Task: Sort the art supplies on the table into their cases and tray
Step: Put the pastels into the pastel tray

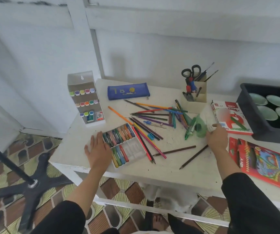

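A white crayon tray (136, 149) with several oil pastels lies near the table's front. My left hand (97, 149) rests flat on the table, fingers straight, touching the tray's left side. Loose coloured pencils (154, 115) are scattered across the middle. My right hand (216, 137) pinches a small white crayon-like piece (210, 127) beside a green transparent item (200, 127). A blue pencil case (128, 93) lies at the back. Two red boxes, the pastel box (230, 117) and the pencil box (264, 162), lie at the right.
A marker rack (85, 98) stands at the back left. A beige desk organizer (194, 97) holds scissors and pens. A black bin (260, 122) with green cups sits at the far right. A fan stand (28, 183) is on the floor to the left.
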A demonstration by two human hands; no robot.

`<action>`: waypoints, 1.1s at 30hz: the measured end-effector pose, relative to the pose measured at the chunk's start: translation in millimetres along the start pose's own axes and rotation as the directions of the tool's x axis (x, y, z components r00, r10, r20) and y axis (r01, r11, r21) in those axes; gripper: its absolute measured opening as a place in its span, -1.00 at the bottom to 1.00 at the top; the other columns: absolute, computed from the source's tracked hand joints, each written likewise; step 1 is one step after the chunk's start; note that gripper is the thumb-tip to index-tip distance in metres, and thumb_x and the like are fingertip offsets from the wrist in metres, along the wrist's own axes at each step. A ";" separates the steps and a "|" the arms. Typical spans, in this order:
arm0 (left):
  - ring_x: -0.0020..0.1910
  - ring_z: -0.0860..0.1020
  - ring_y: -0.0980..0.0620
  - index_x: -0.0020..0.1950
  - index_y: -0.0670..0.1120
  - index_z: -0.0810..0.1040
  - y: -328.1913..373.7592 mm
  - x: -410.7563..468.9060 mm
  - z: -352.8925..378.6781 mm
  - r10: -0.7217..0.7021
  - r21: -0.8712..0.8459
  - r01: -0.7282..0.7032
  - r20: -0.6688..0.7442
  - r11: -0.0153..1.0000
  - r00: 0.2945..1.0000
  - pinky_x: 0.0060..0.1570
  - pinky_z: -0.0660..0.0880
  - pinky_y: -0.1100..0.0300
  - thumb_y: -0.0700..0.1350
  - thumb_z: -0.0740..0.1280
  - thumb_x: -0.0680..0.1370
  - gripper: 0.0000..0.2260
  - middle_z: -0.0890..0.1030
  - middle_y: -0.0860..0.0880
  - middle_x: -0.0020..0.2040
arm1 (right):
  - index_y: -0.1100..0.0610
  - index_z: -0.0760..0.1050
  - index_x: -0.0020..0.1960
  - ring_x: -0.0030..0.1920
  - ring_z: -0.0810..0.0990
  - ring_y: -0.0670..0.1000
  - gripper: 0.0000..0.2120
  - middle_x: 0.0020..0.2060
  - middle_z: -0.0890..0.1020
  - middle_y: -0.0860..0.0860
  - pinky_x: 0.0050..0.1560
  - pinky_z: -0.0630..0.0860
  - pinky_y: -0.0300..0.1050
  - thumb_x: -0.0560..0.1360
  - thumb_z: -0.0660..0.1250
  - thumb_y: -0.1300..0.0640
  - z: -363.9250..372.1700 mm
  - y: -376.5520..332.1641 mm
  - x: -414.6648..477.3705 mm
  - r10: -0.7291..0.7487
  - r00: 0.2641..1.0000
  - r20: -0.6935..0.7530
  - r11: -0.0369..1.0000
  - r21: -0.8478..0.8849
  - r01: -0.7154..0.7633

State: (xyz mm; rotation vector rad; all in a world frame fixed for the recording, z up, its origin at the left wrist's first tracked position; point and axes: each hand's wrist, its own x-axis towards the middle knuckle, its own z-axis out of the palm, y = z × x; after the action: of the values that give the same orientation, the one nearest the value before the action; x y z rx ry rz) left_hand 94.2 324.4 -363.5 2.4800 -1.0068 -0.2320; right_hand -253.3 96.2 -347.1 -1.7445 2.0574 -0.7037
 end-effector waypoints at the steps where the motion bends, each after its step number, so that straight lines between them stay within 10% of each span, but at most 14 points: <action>1: 0.54 -0.02 0.03 0.55 -0.05 0.09 0.3 0.1 0.2 -0.002 0.001 0.002 0.001 1.000 1.000 0.47 -0.14 -0.08 -0.13 0.02 0.63 -0.54 0.14 0.00 0.55 | 0.21 0.42 0.25 0.02 0.55 0.24 -0.66 0.02 0.57 0.26 -0.03 0.49 0.02 0.48 0.32 0.22 -0.7 -0.4 0.0 0.007 1.000 -0.026 0.999 0.048 -0.006; 9: 0.54 -0.02 0.02 0.55 -0.04 0.08 0.2 0.3 0.8 -0.008 0.011 0.008 0.006 1.000 1.000 0.47 -0.13 -0.08 -0.13 0.01 0.63 -0.54 0.13 -0.01 0.55 | 0.21 0.47 0.19 -0.12 0.53 0.06 -0.70 -0.05 0.55 0.14 -0.15 0.42 -0.20 0.47 0.32 0.33 -17.5 -23.8 -48.3 0.131 0.962 -0.240 0.853 0.521 0.014; 15: 0.55 -0.03 0.03 0.55 -0.04 0.08 1.5 -0.4 0.9 -0.013 -0.009 0.013 -0.001 1.000 1.000 0.47 -0.14 -0.07 -0.13 0.00 0.64 -0.55 0.13 -0.01 0.55 | 0.17 0.50 0.13 -0.20 0.59 -0.08 -0.68 -0.06 0.57 0.09 -0.29 0.52 -0.35 0.43 0.37 0.41 -12.7 -61.2 -94.9 0.124 0.991 0.053 0.648 0.752 -0.121; 21: 0.55 -0.03 0.03 0.55 -0.03 0.08 1.0 -0.1 0.9 -0.011 -0.013 0.011 0.001 1.000 1.000 0.47 -0.15 -0.07 -0.12 0.01 0.64 -0.55 0.13 -0.01 0.55 | 0.12 0.50 0.07 -0.21 0.66 0.01 -0.71 -0.15 0.62 0.12 -0.21 0.60 -0.23 0.43 0.38 0.40 15.6 -108.1 -145.2 -0.185 0.924 0.335 0.597 0.785 -0.165; 33: 0.55 -0.03 0.04 0.56 -0.04 0.08 -0.1 -1.6 -0.3 -0.012 -0.031 0.012 0.010 0.999 1.000 0.48 -0.17 -0.05 -0.11 0.01 0.64 -0.54 0.12 0.00 0.56 | 0.17 0.59 0.12 -0.26 0.45 -0.18 -0.79 -0.09 0.62 0.08 -0.13 0.44 -0.37 0.49 0.35 0.26 79.5 -160.9 -184.1 -0.672 0.571 0.472 0.735 0.518 0.437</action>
State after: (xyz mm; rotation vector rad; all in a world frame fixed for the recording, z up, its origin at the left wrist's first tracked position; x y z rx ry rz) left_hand 93.3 325.7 -363.3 2.4596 -0.9851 -0.2620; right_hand -45.7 246.7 -328.2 -2.0496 0.8304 -0.4811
